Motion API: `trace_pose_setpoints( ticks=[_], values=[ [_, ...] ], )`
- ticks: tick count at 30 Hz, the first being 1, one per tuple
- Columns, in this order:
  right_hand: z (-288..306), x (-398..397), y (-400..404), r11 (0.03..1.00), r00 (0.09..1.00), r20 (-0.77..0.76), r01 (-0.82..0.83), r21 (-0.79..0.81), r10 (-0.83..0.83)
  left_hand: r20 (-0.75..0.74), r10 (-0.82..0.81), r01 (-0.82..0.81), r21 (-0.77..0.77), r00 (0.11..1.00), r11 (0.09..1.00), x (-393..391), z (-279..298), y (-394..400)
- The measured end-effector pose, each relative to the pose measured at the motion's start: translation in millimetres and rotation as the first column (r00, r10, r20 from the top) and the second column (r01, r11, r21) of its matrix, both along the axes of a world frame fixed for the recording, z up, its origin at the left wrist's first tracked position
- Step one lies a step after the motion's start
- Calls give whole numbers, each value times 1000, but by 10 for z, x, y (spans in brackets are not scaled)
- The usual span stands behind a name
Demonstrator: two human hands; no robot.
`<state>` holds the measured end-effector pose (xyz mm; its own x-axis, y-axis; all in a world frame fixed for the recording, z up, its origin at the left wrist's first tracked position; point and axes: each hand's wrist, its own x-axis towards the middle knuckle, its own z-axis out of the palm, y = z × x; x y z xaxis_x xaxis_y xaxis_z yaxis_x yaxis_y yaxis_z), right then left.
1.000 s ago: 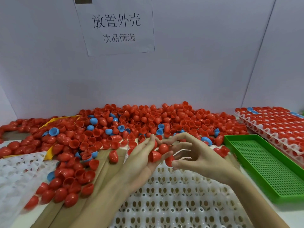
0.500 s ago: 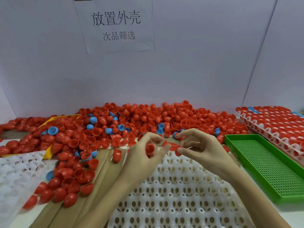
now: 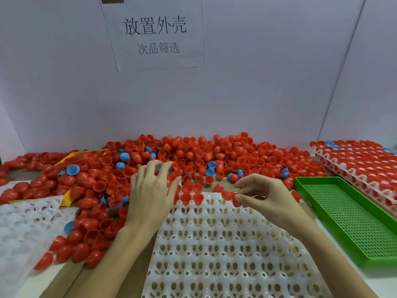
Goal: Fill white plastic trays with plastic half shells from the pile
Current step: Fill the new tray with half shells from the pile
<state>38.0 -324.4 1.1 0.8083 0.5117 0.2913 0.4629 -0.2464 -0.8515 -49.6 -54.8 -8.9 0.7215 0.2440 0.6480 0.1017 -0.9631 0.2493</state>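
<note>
Sign: a white paper sheet (image 3: 154, 35) taped to the grey wall at 12 o'clock, printed in black — large line 放置外壳, smaller line below it 次品筛选.
Pile: red shells (image 3: 193, 155) heaped along the foot of the wall from 9 to 2 o'clock, with a few blue shells (image 3: 73, 169) mixed in; more red ones spill down toward 8 o'clock.
White tray: the moulded tray (image 3: 225, 244) fills the near middle, 5 to 7 o'clock, its cups mostly bare; a few red shells sit in the far row, between the two hands.
Left hand: the left hand (image 3: 150, 194) lies palm down at the near edge of the pile, about 11 o'clock of the tray, fingers spread and lightly bent onto the shells; whether anything is caught beneath them I cannot tell.
Right hand: the right hand (image 3: 264, 196) hovers over the tray's far right corner, thumb and forefinger pinching red half shells (image 3: 228, 195) — at least two, touching each other — the other fingers curled.
Green basket: a perforated green basket (image 3: 348, 220) at 3 o'clock, just beside the tray.
Filled trays: stacked white trays (image 3: 361, 164) packed with red shells at 2 o'clock.
Spare tray: another white tray (image 3: 23, 224) at 8 o'clock.
Yellow bin: a yellow rim (image 3: 83, 152) half buried in shells at 10 o'clock.
</note>
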Motion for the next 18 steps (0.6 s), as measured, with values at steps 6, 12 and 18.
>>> trace_pose_setpoints(
  ticks=[6,12,18],
  values=[
    [14,-53,27,994,994,2,-105,-32,105,-6,-588,571,-230,809,788,-61,0,-619],
    [36,-107,80,984,979,92,-180,2,179,191,-533,529,-597,824,604,5,-30,-534],
    [59,34,-89,996,993,95,-79,52,73,148,-504,486,-587,851,648,51,-65,-316]
  ],
)
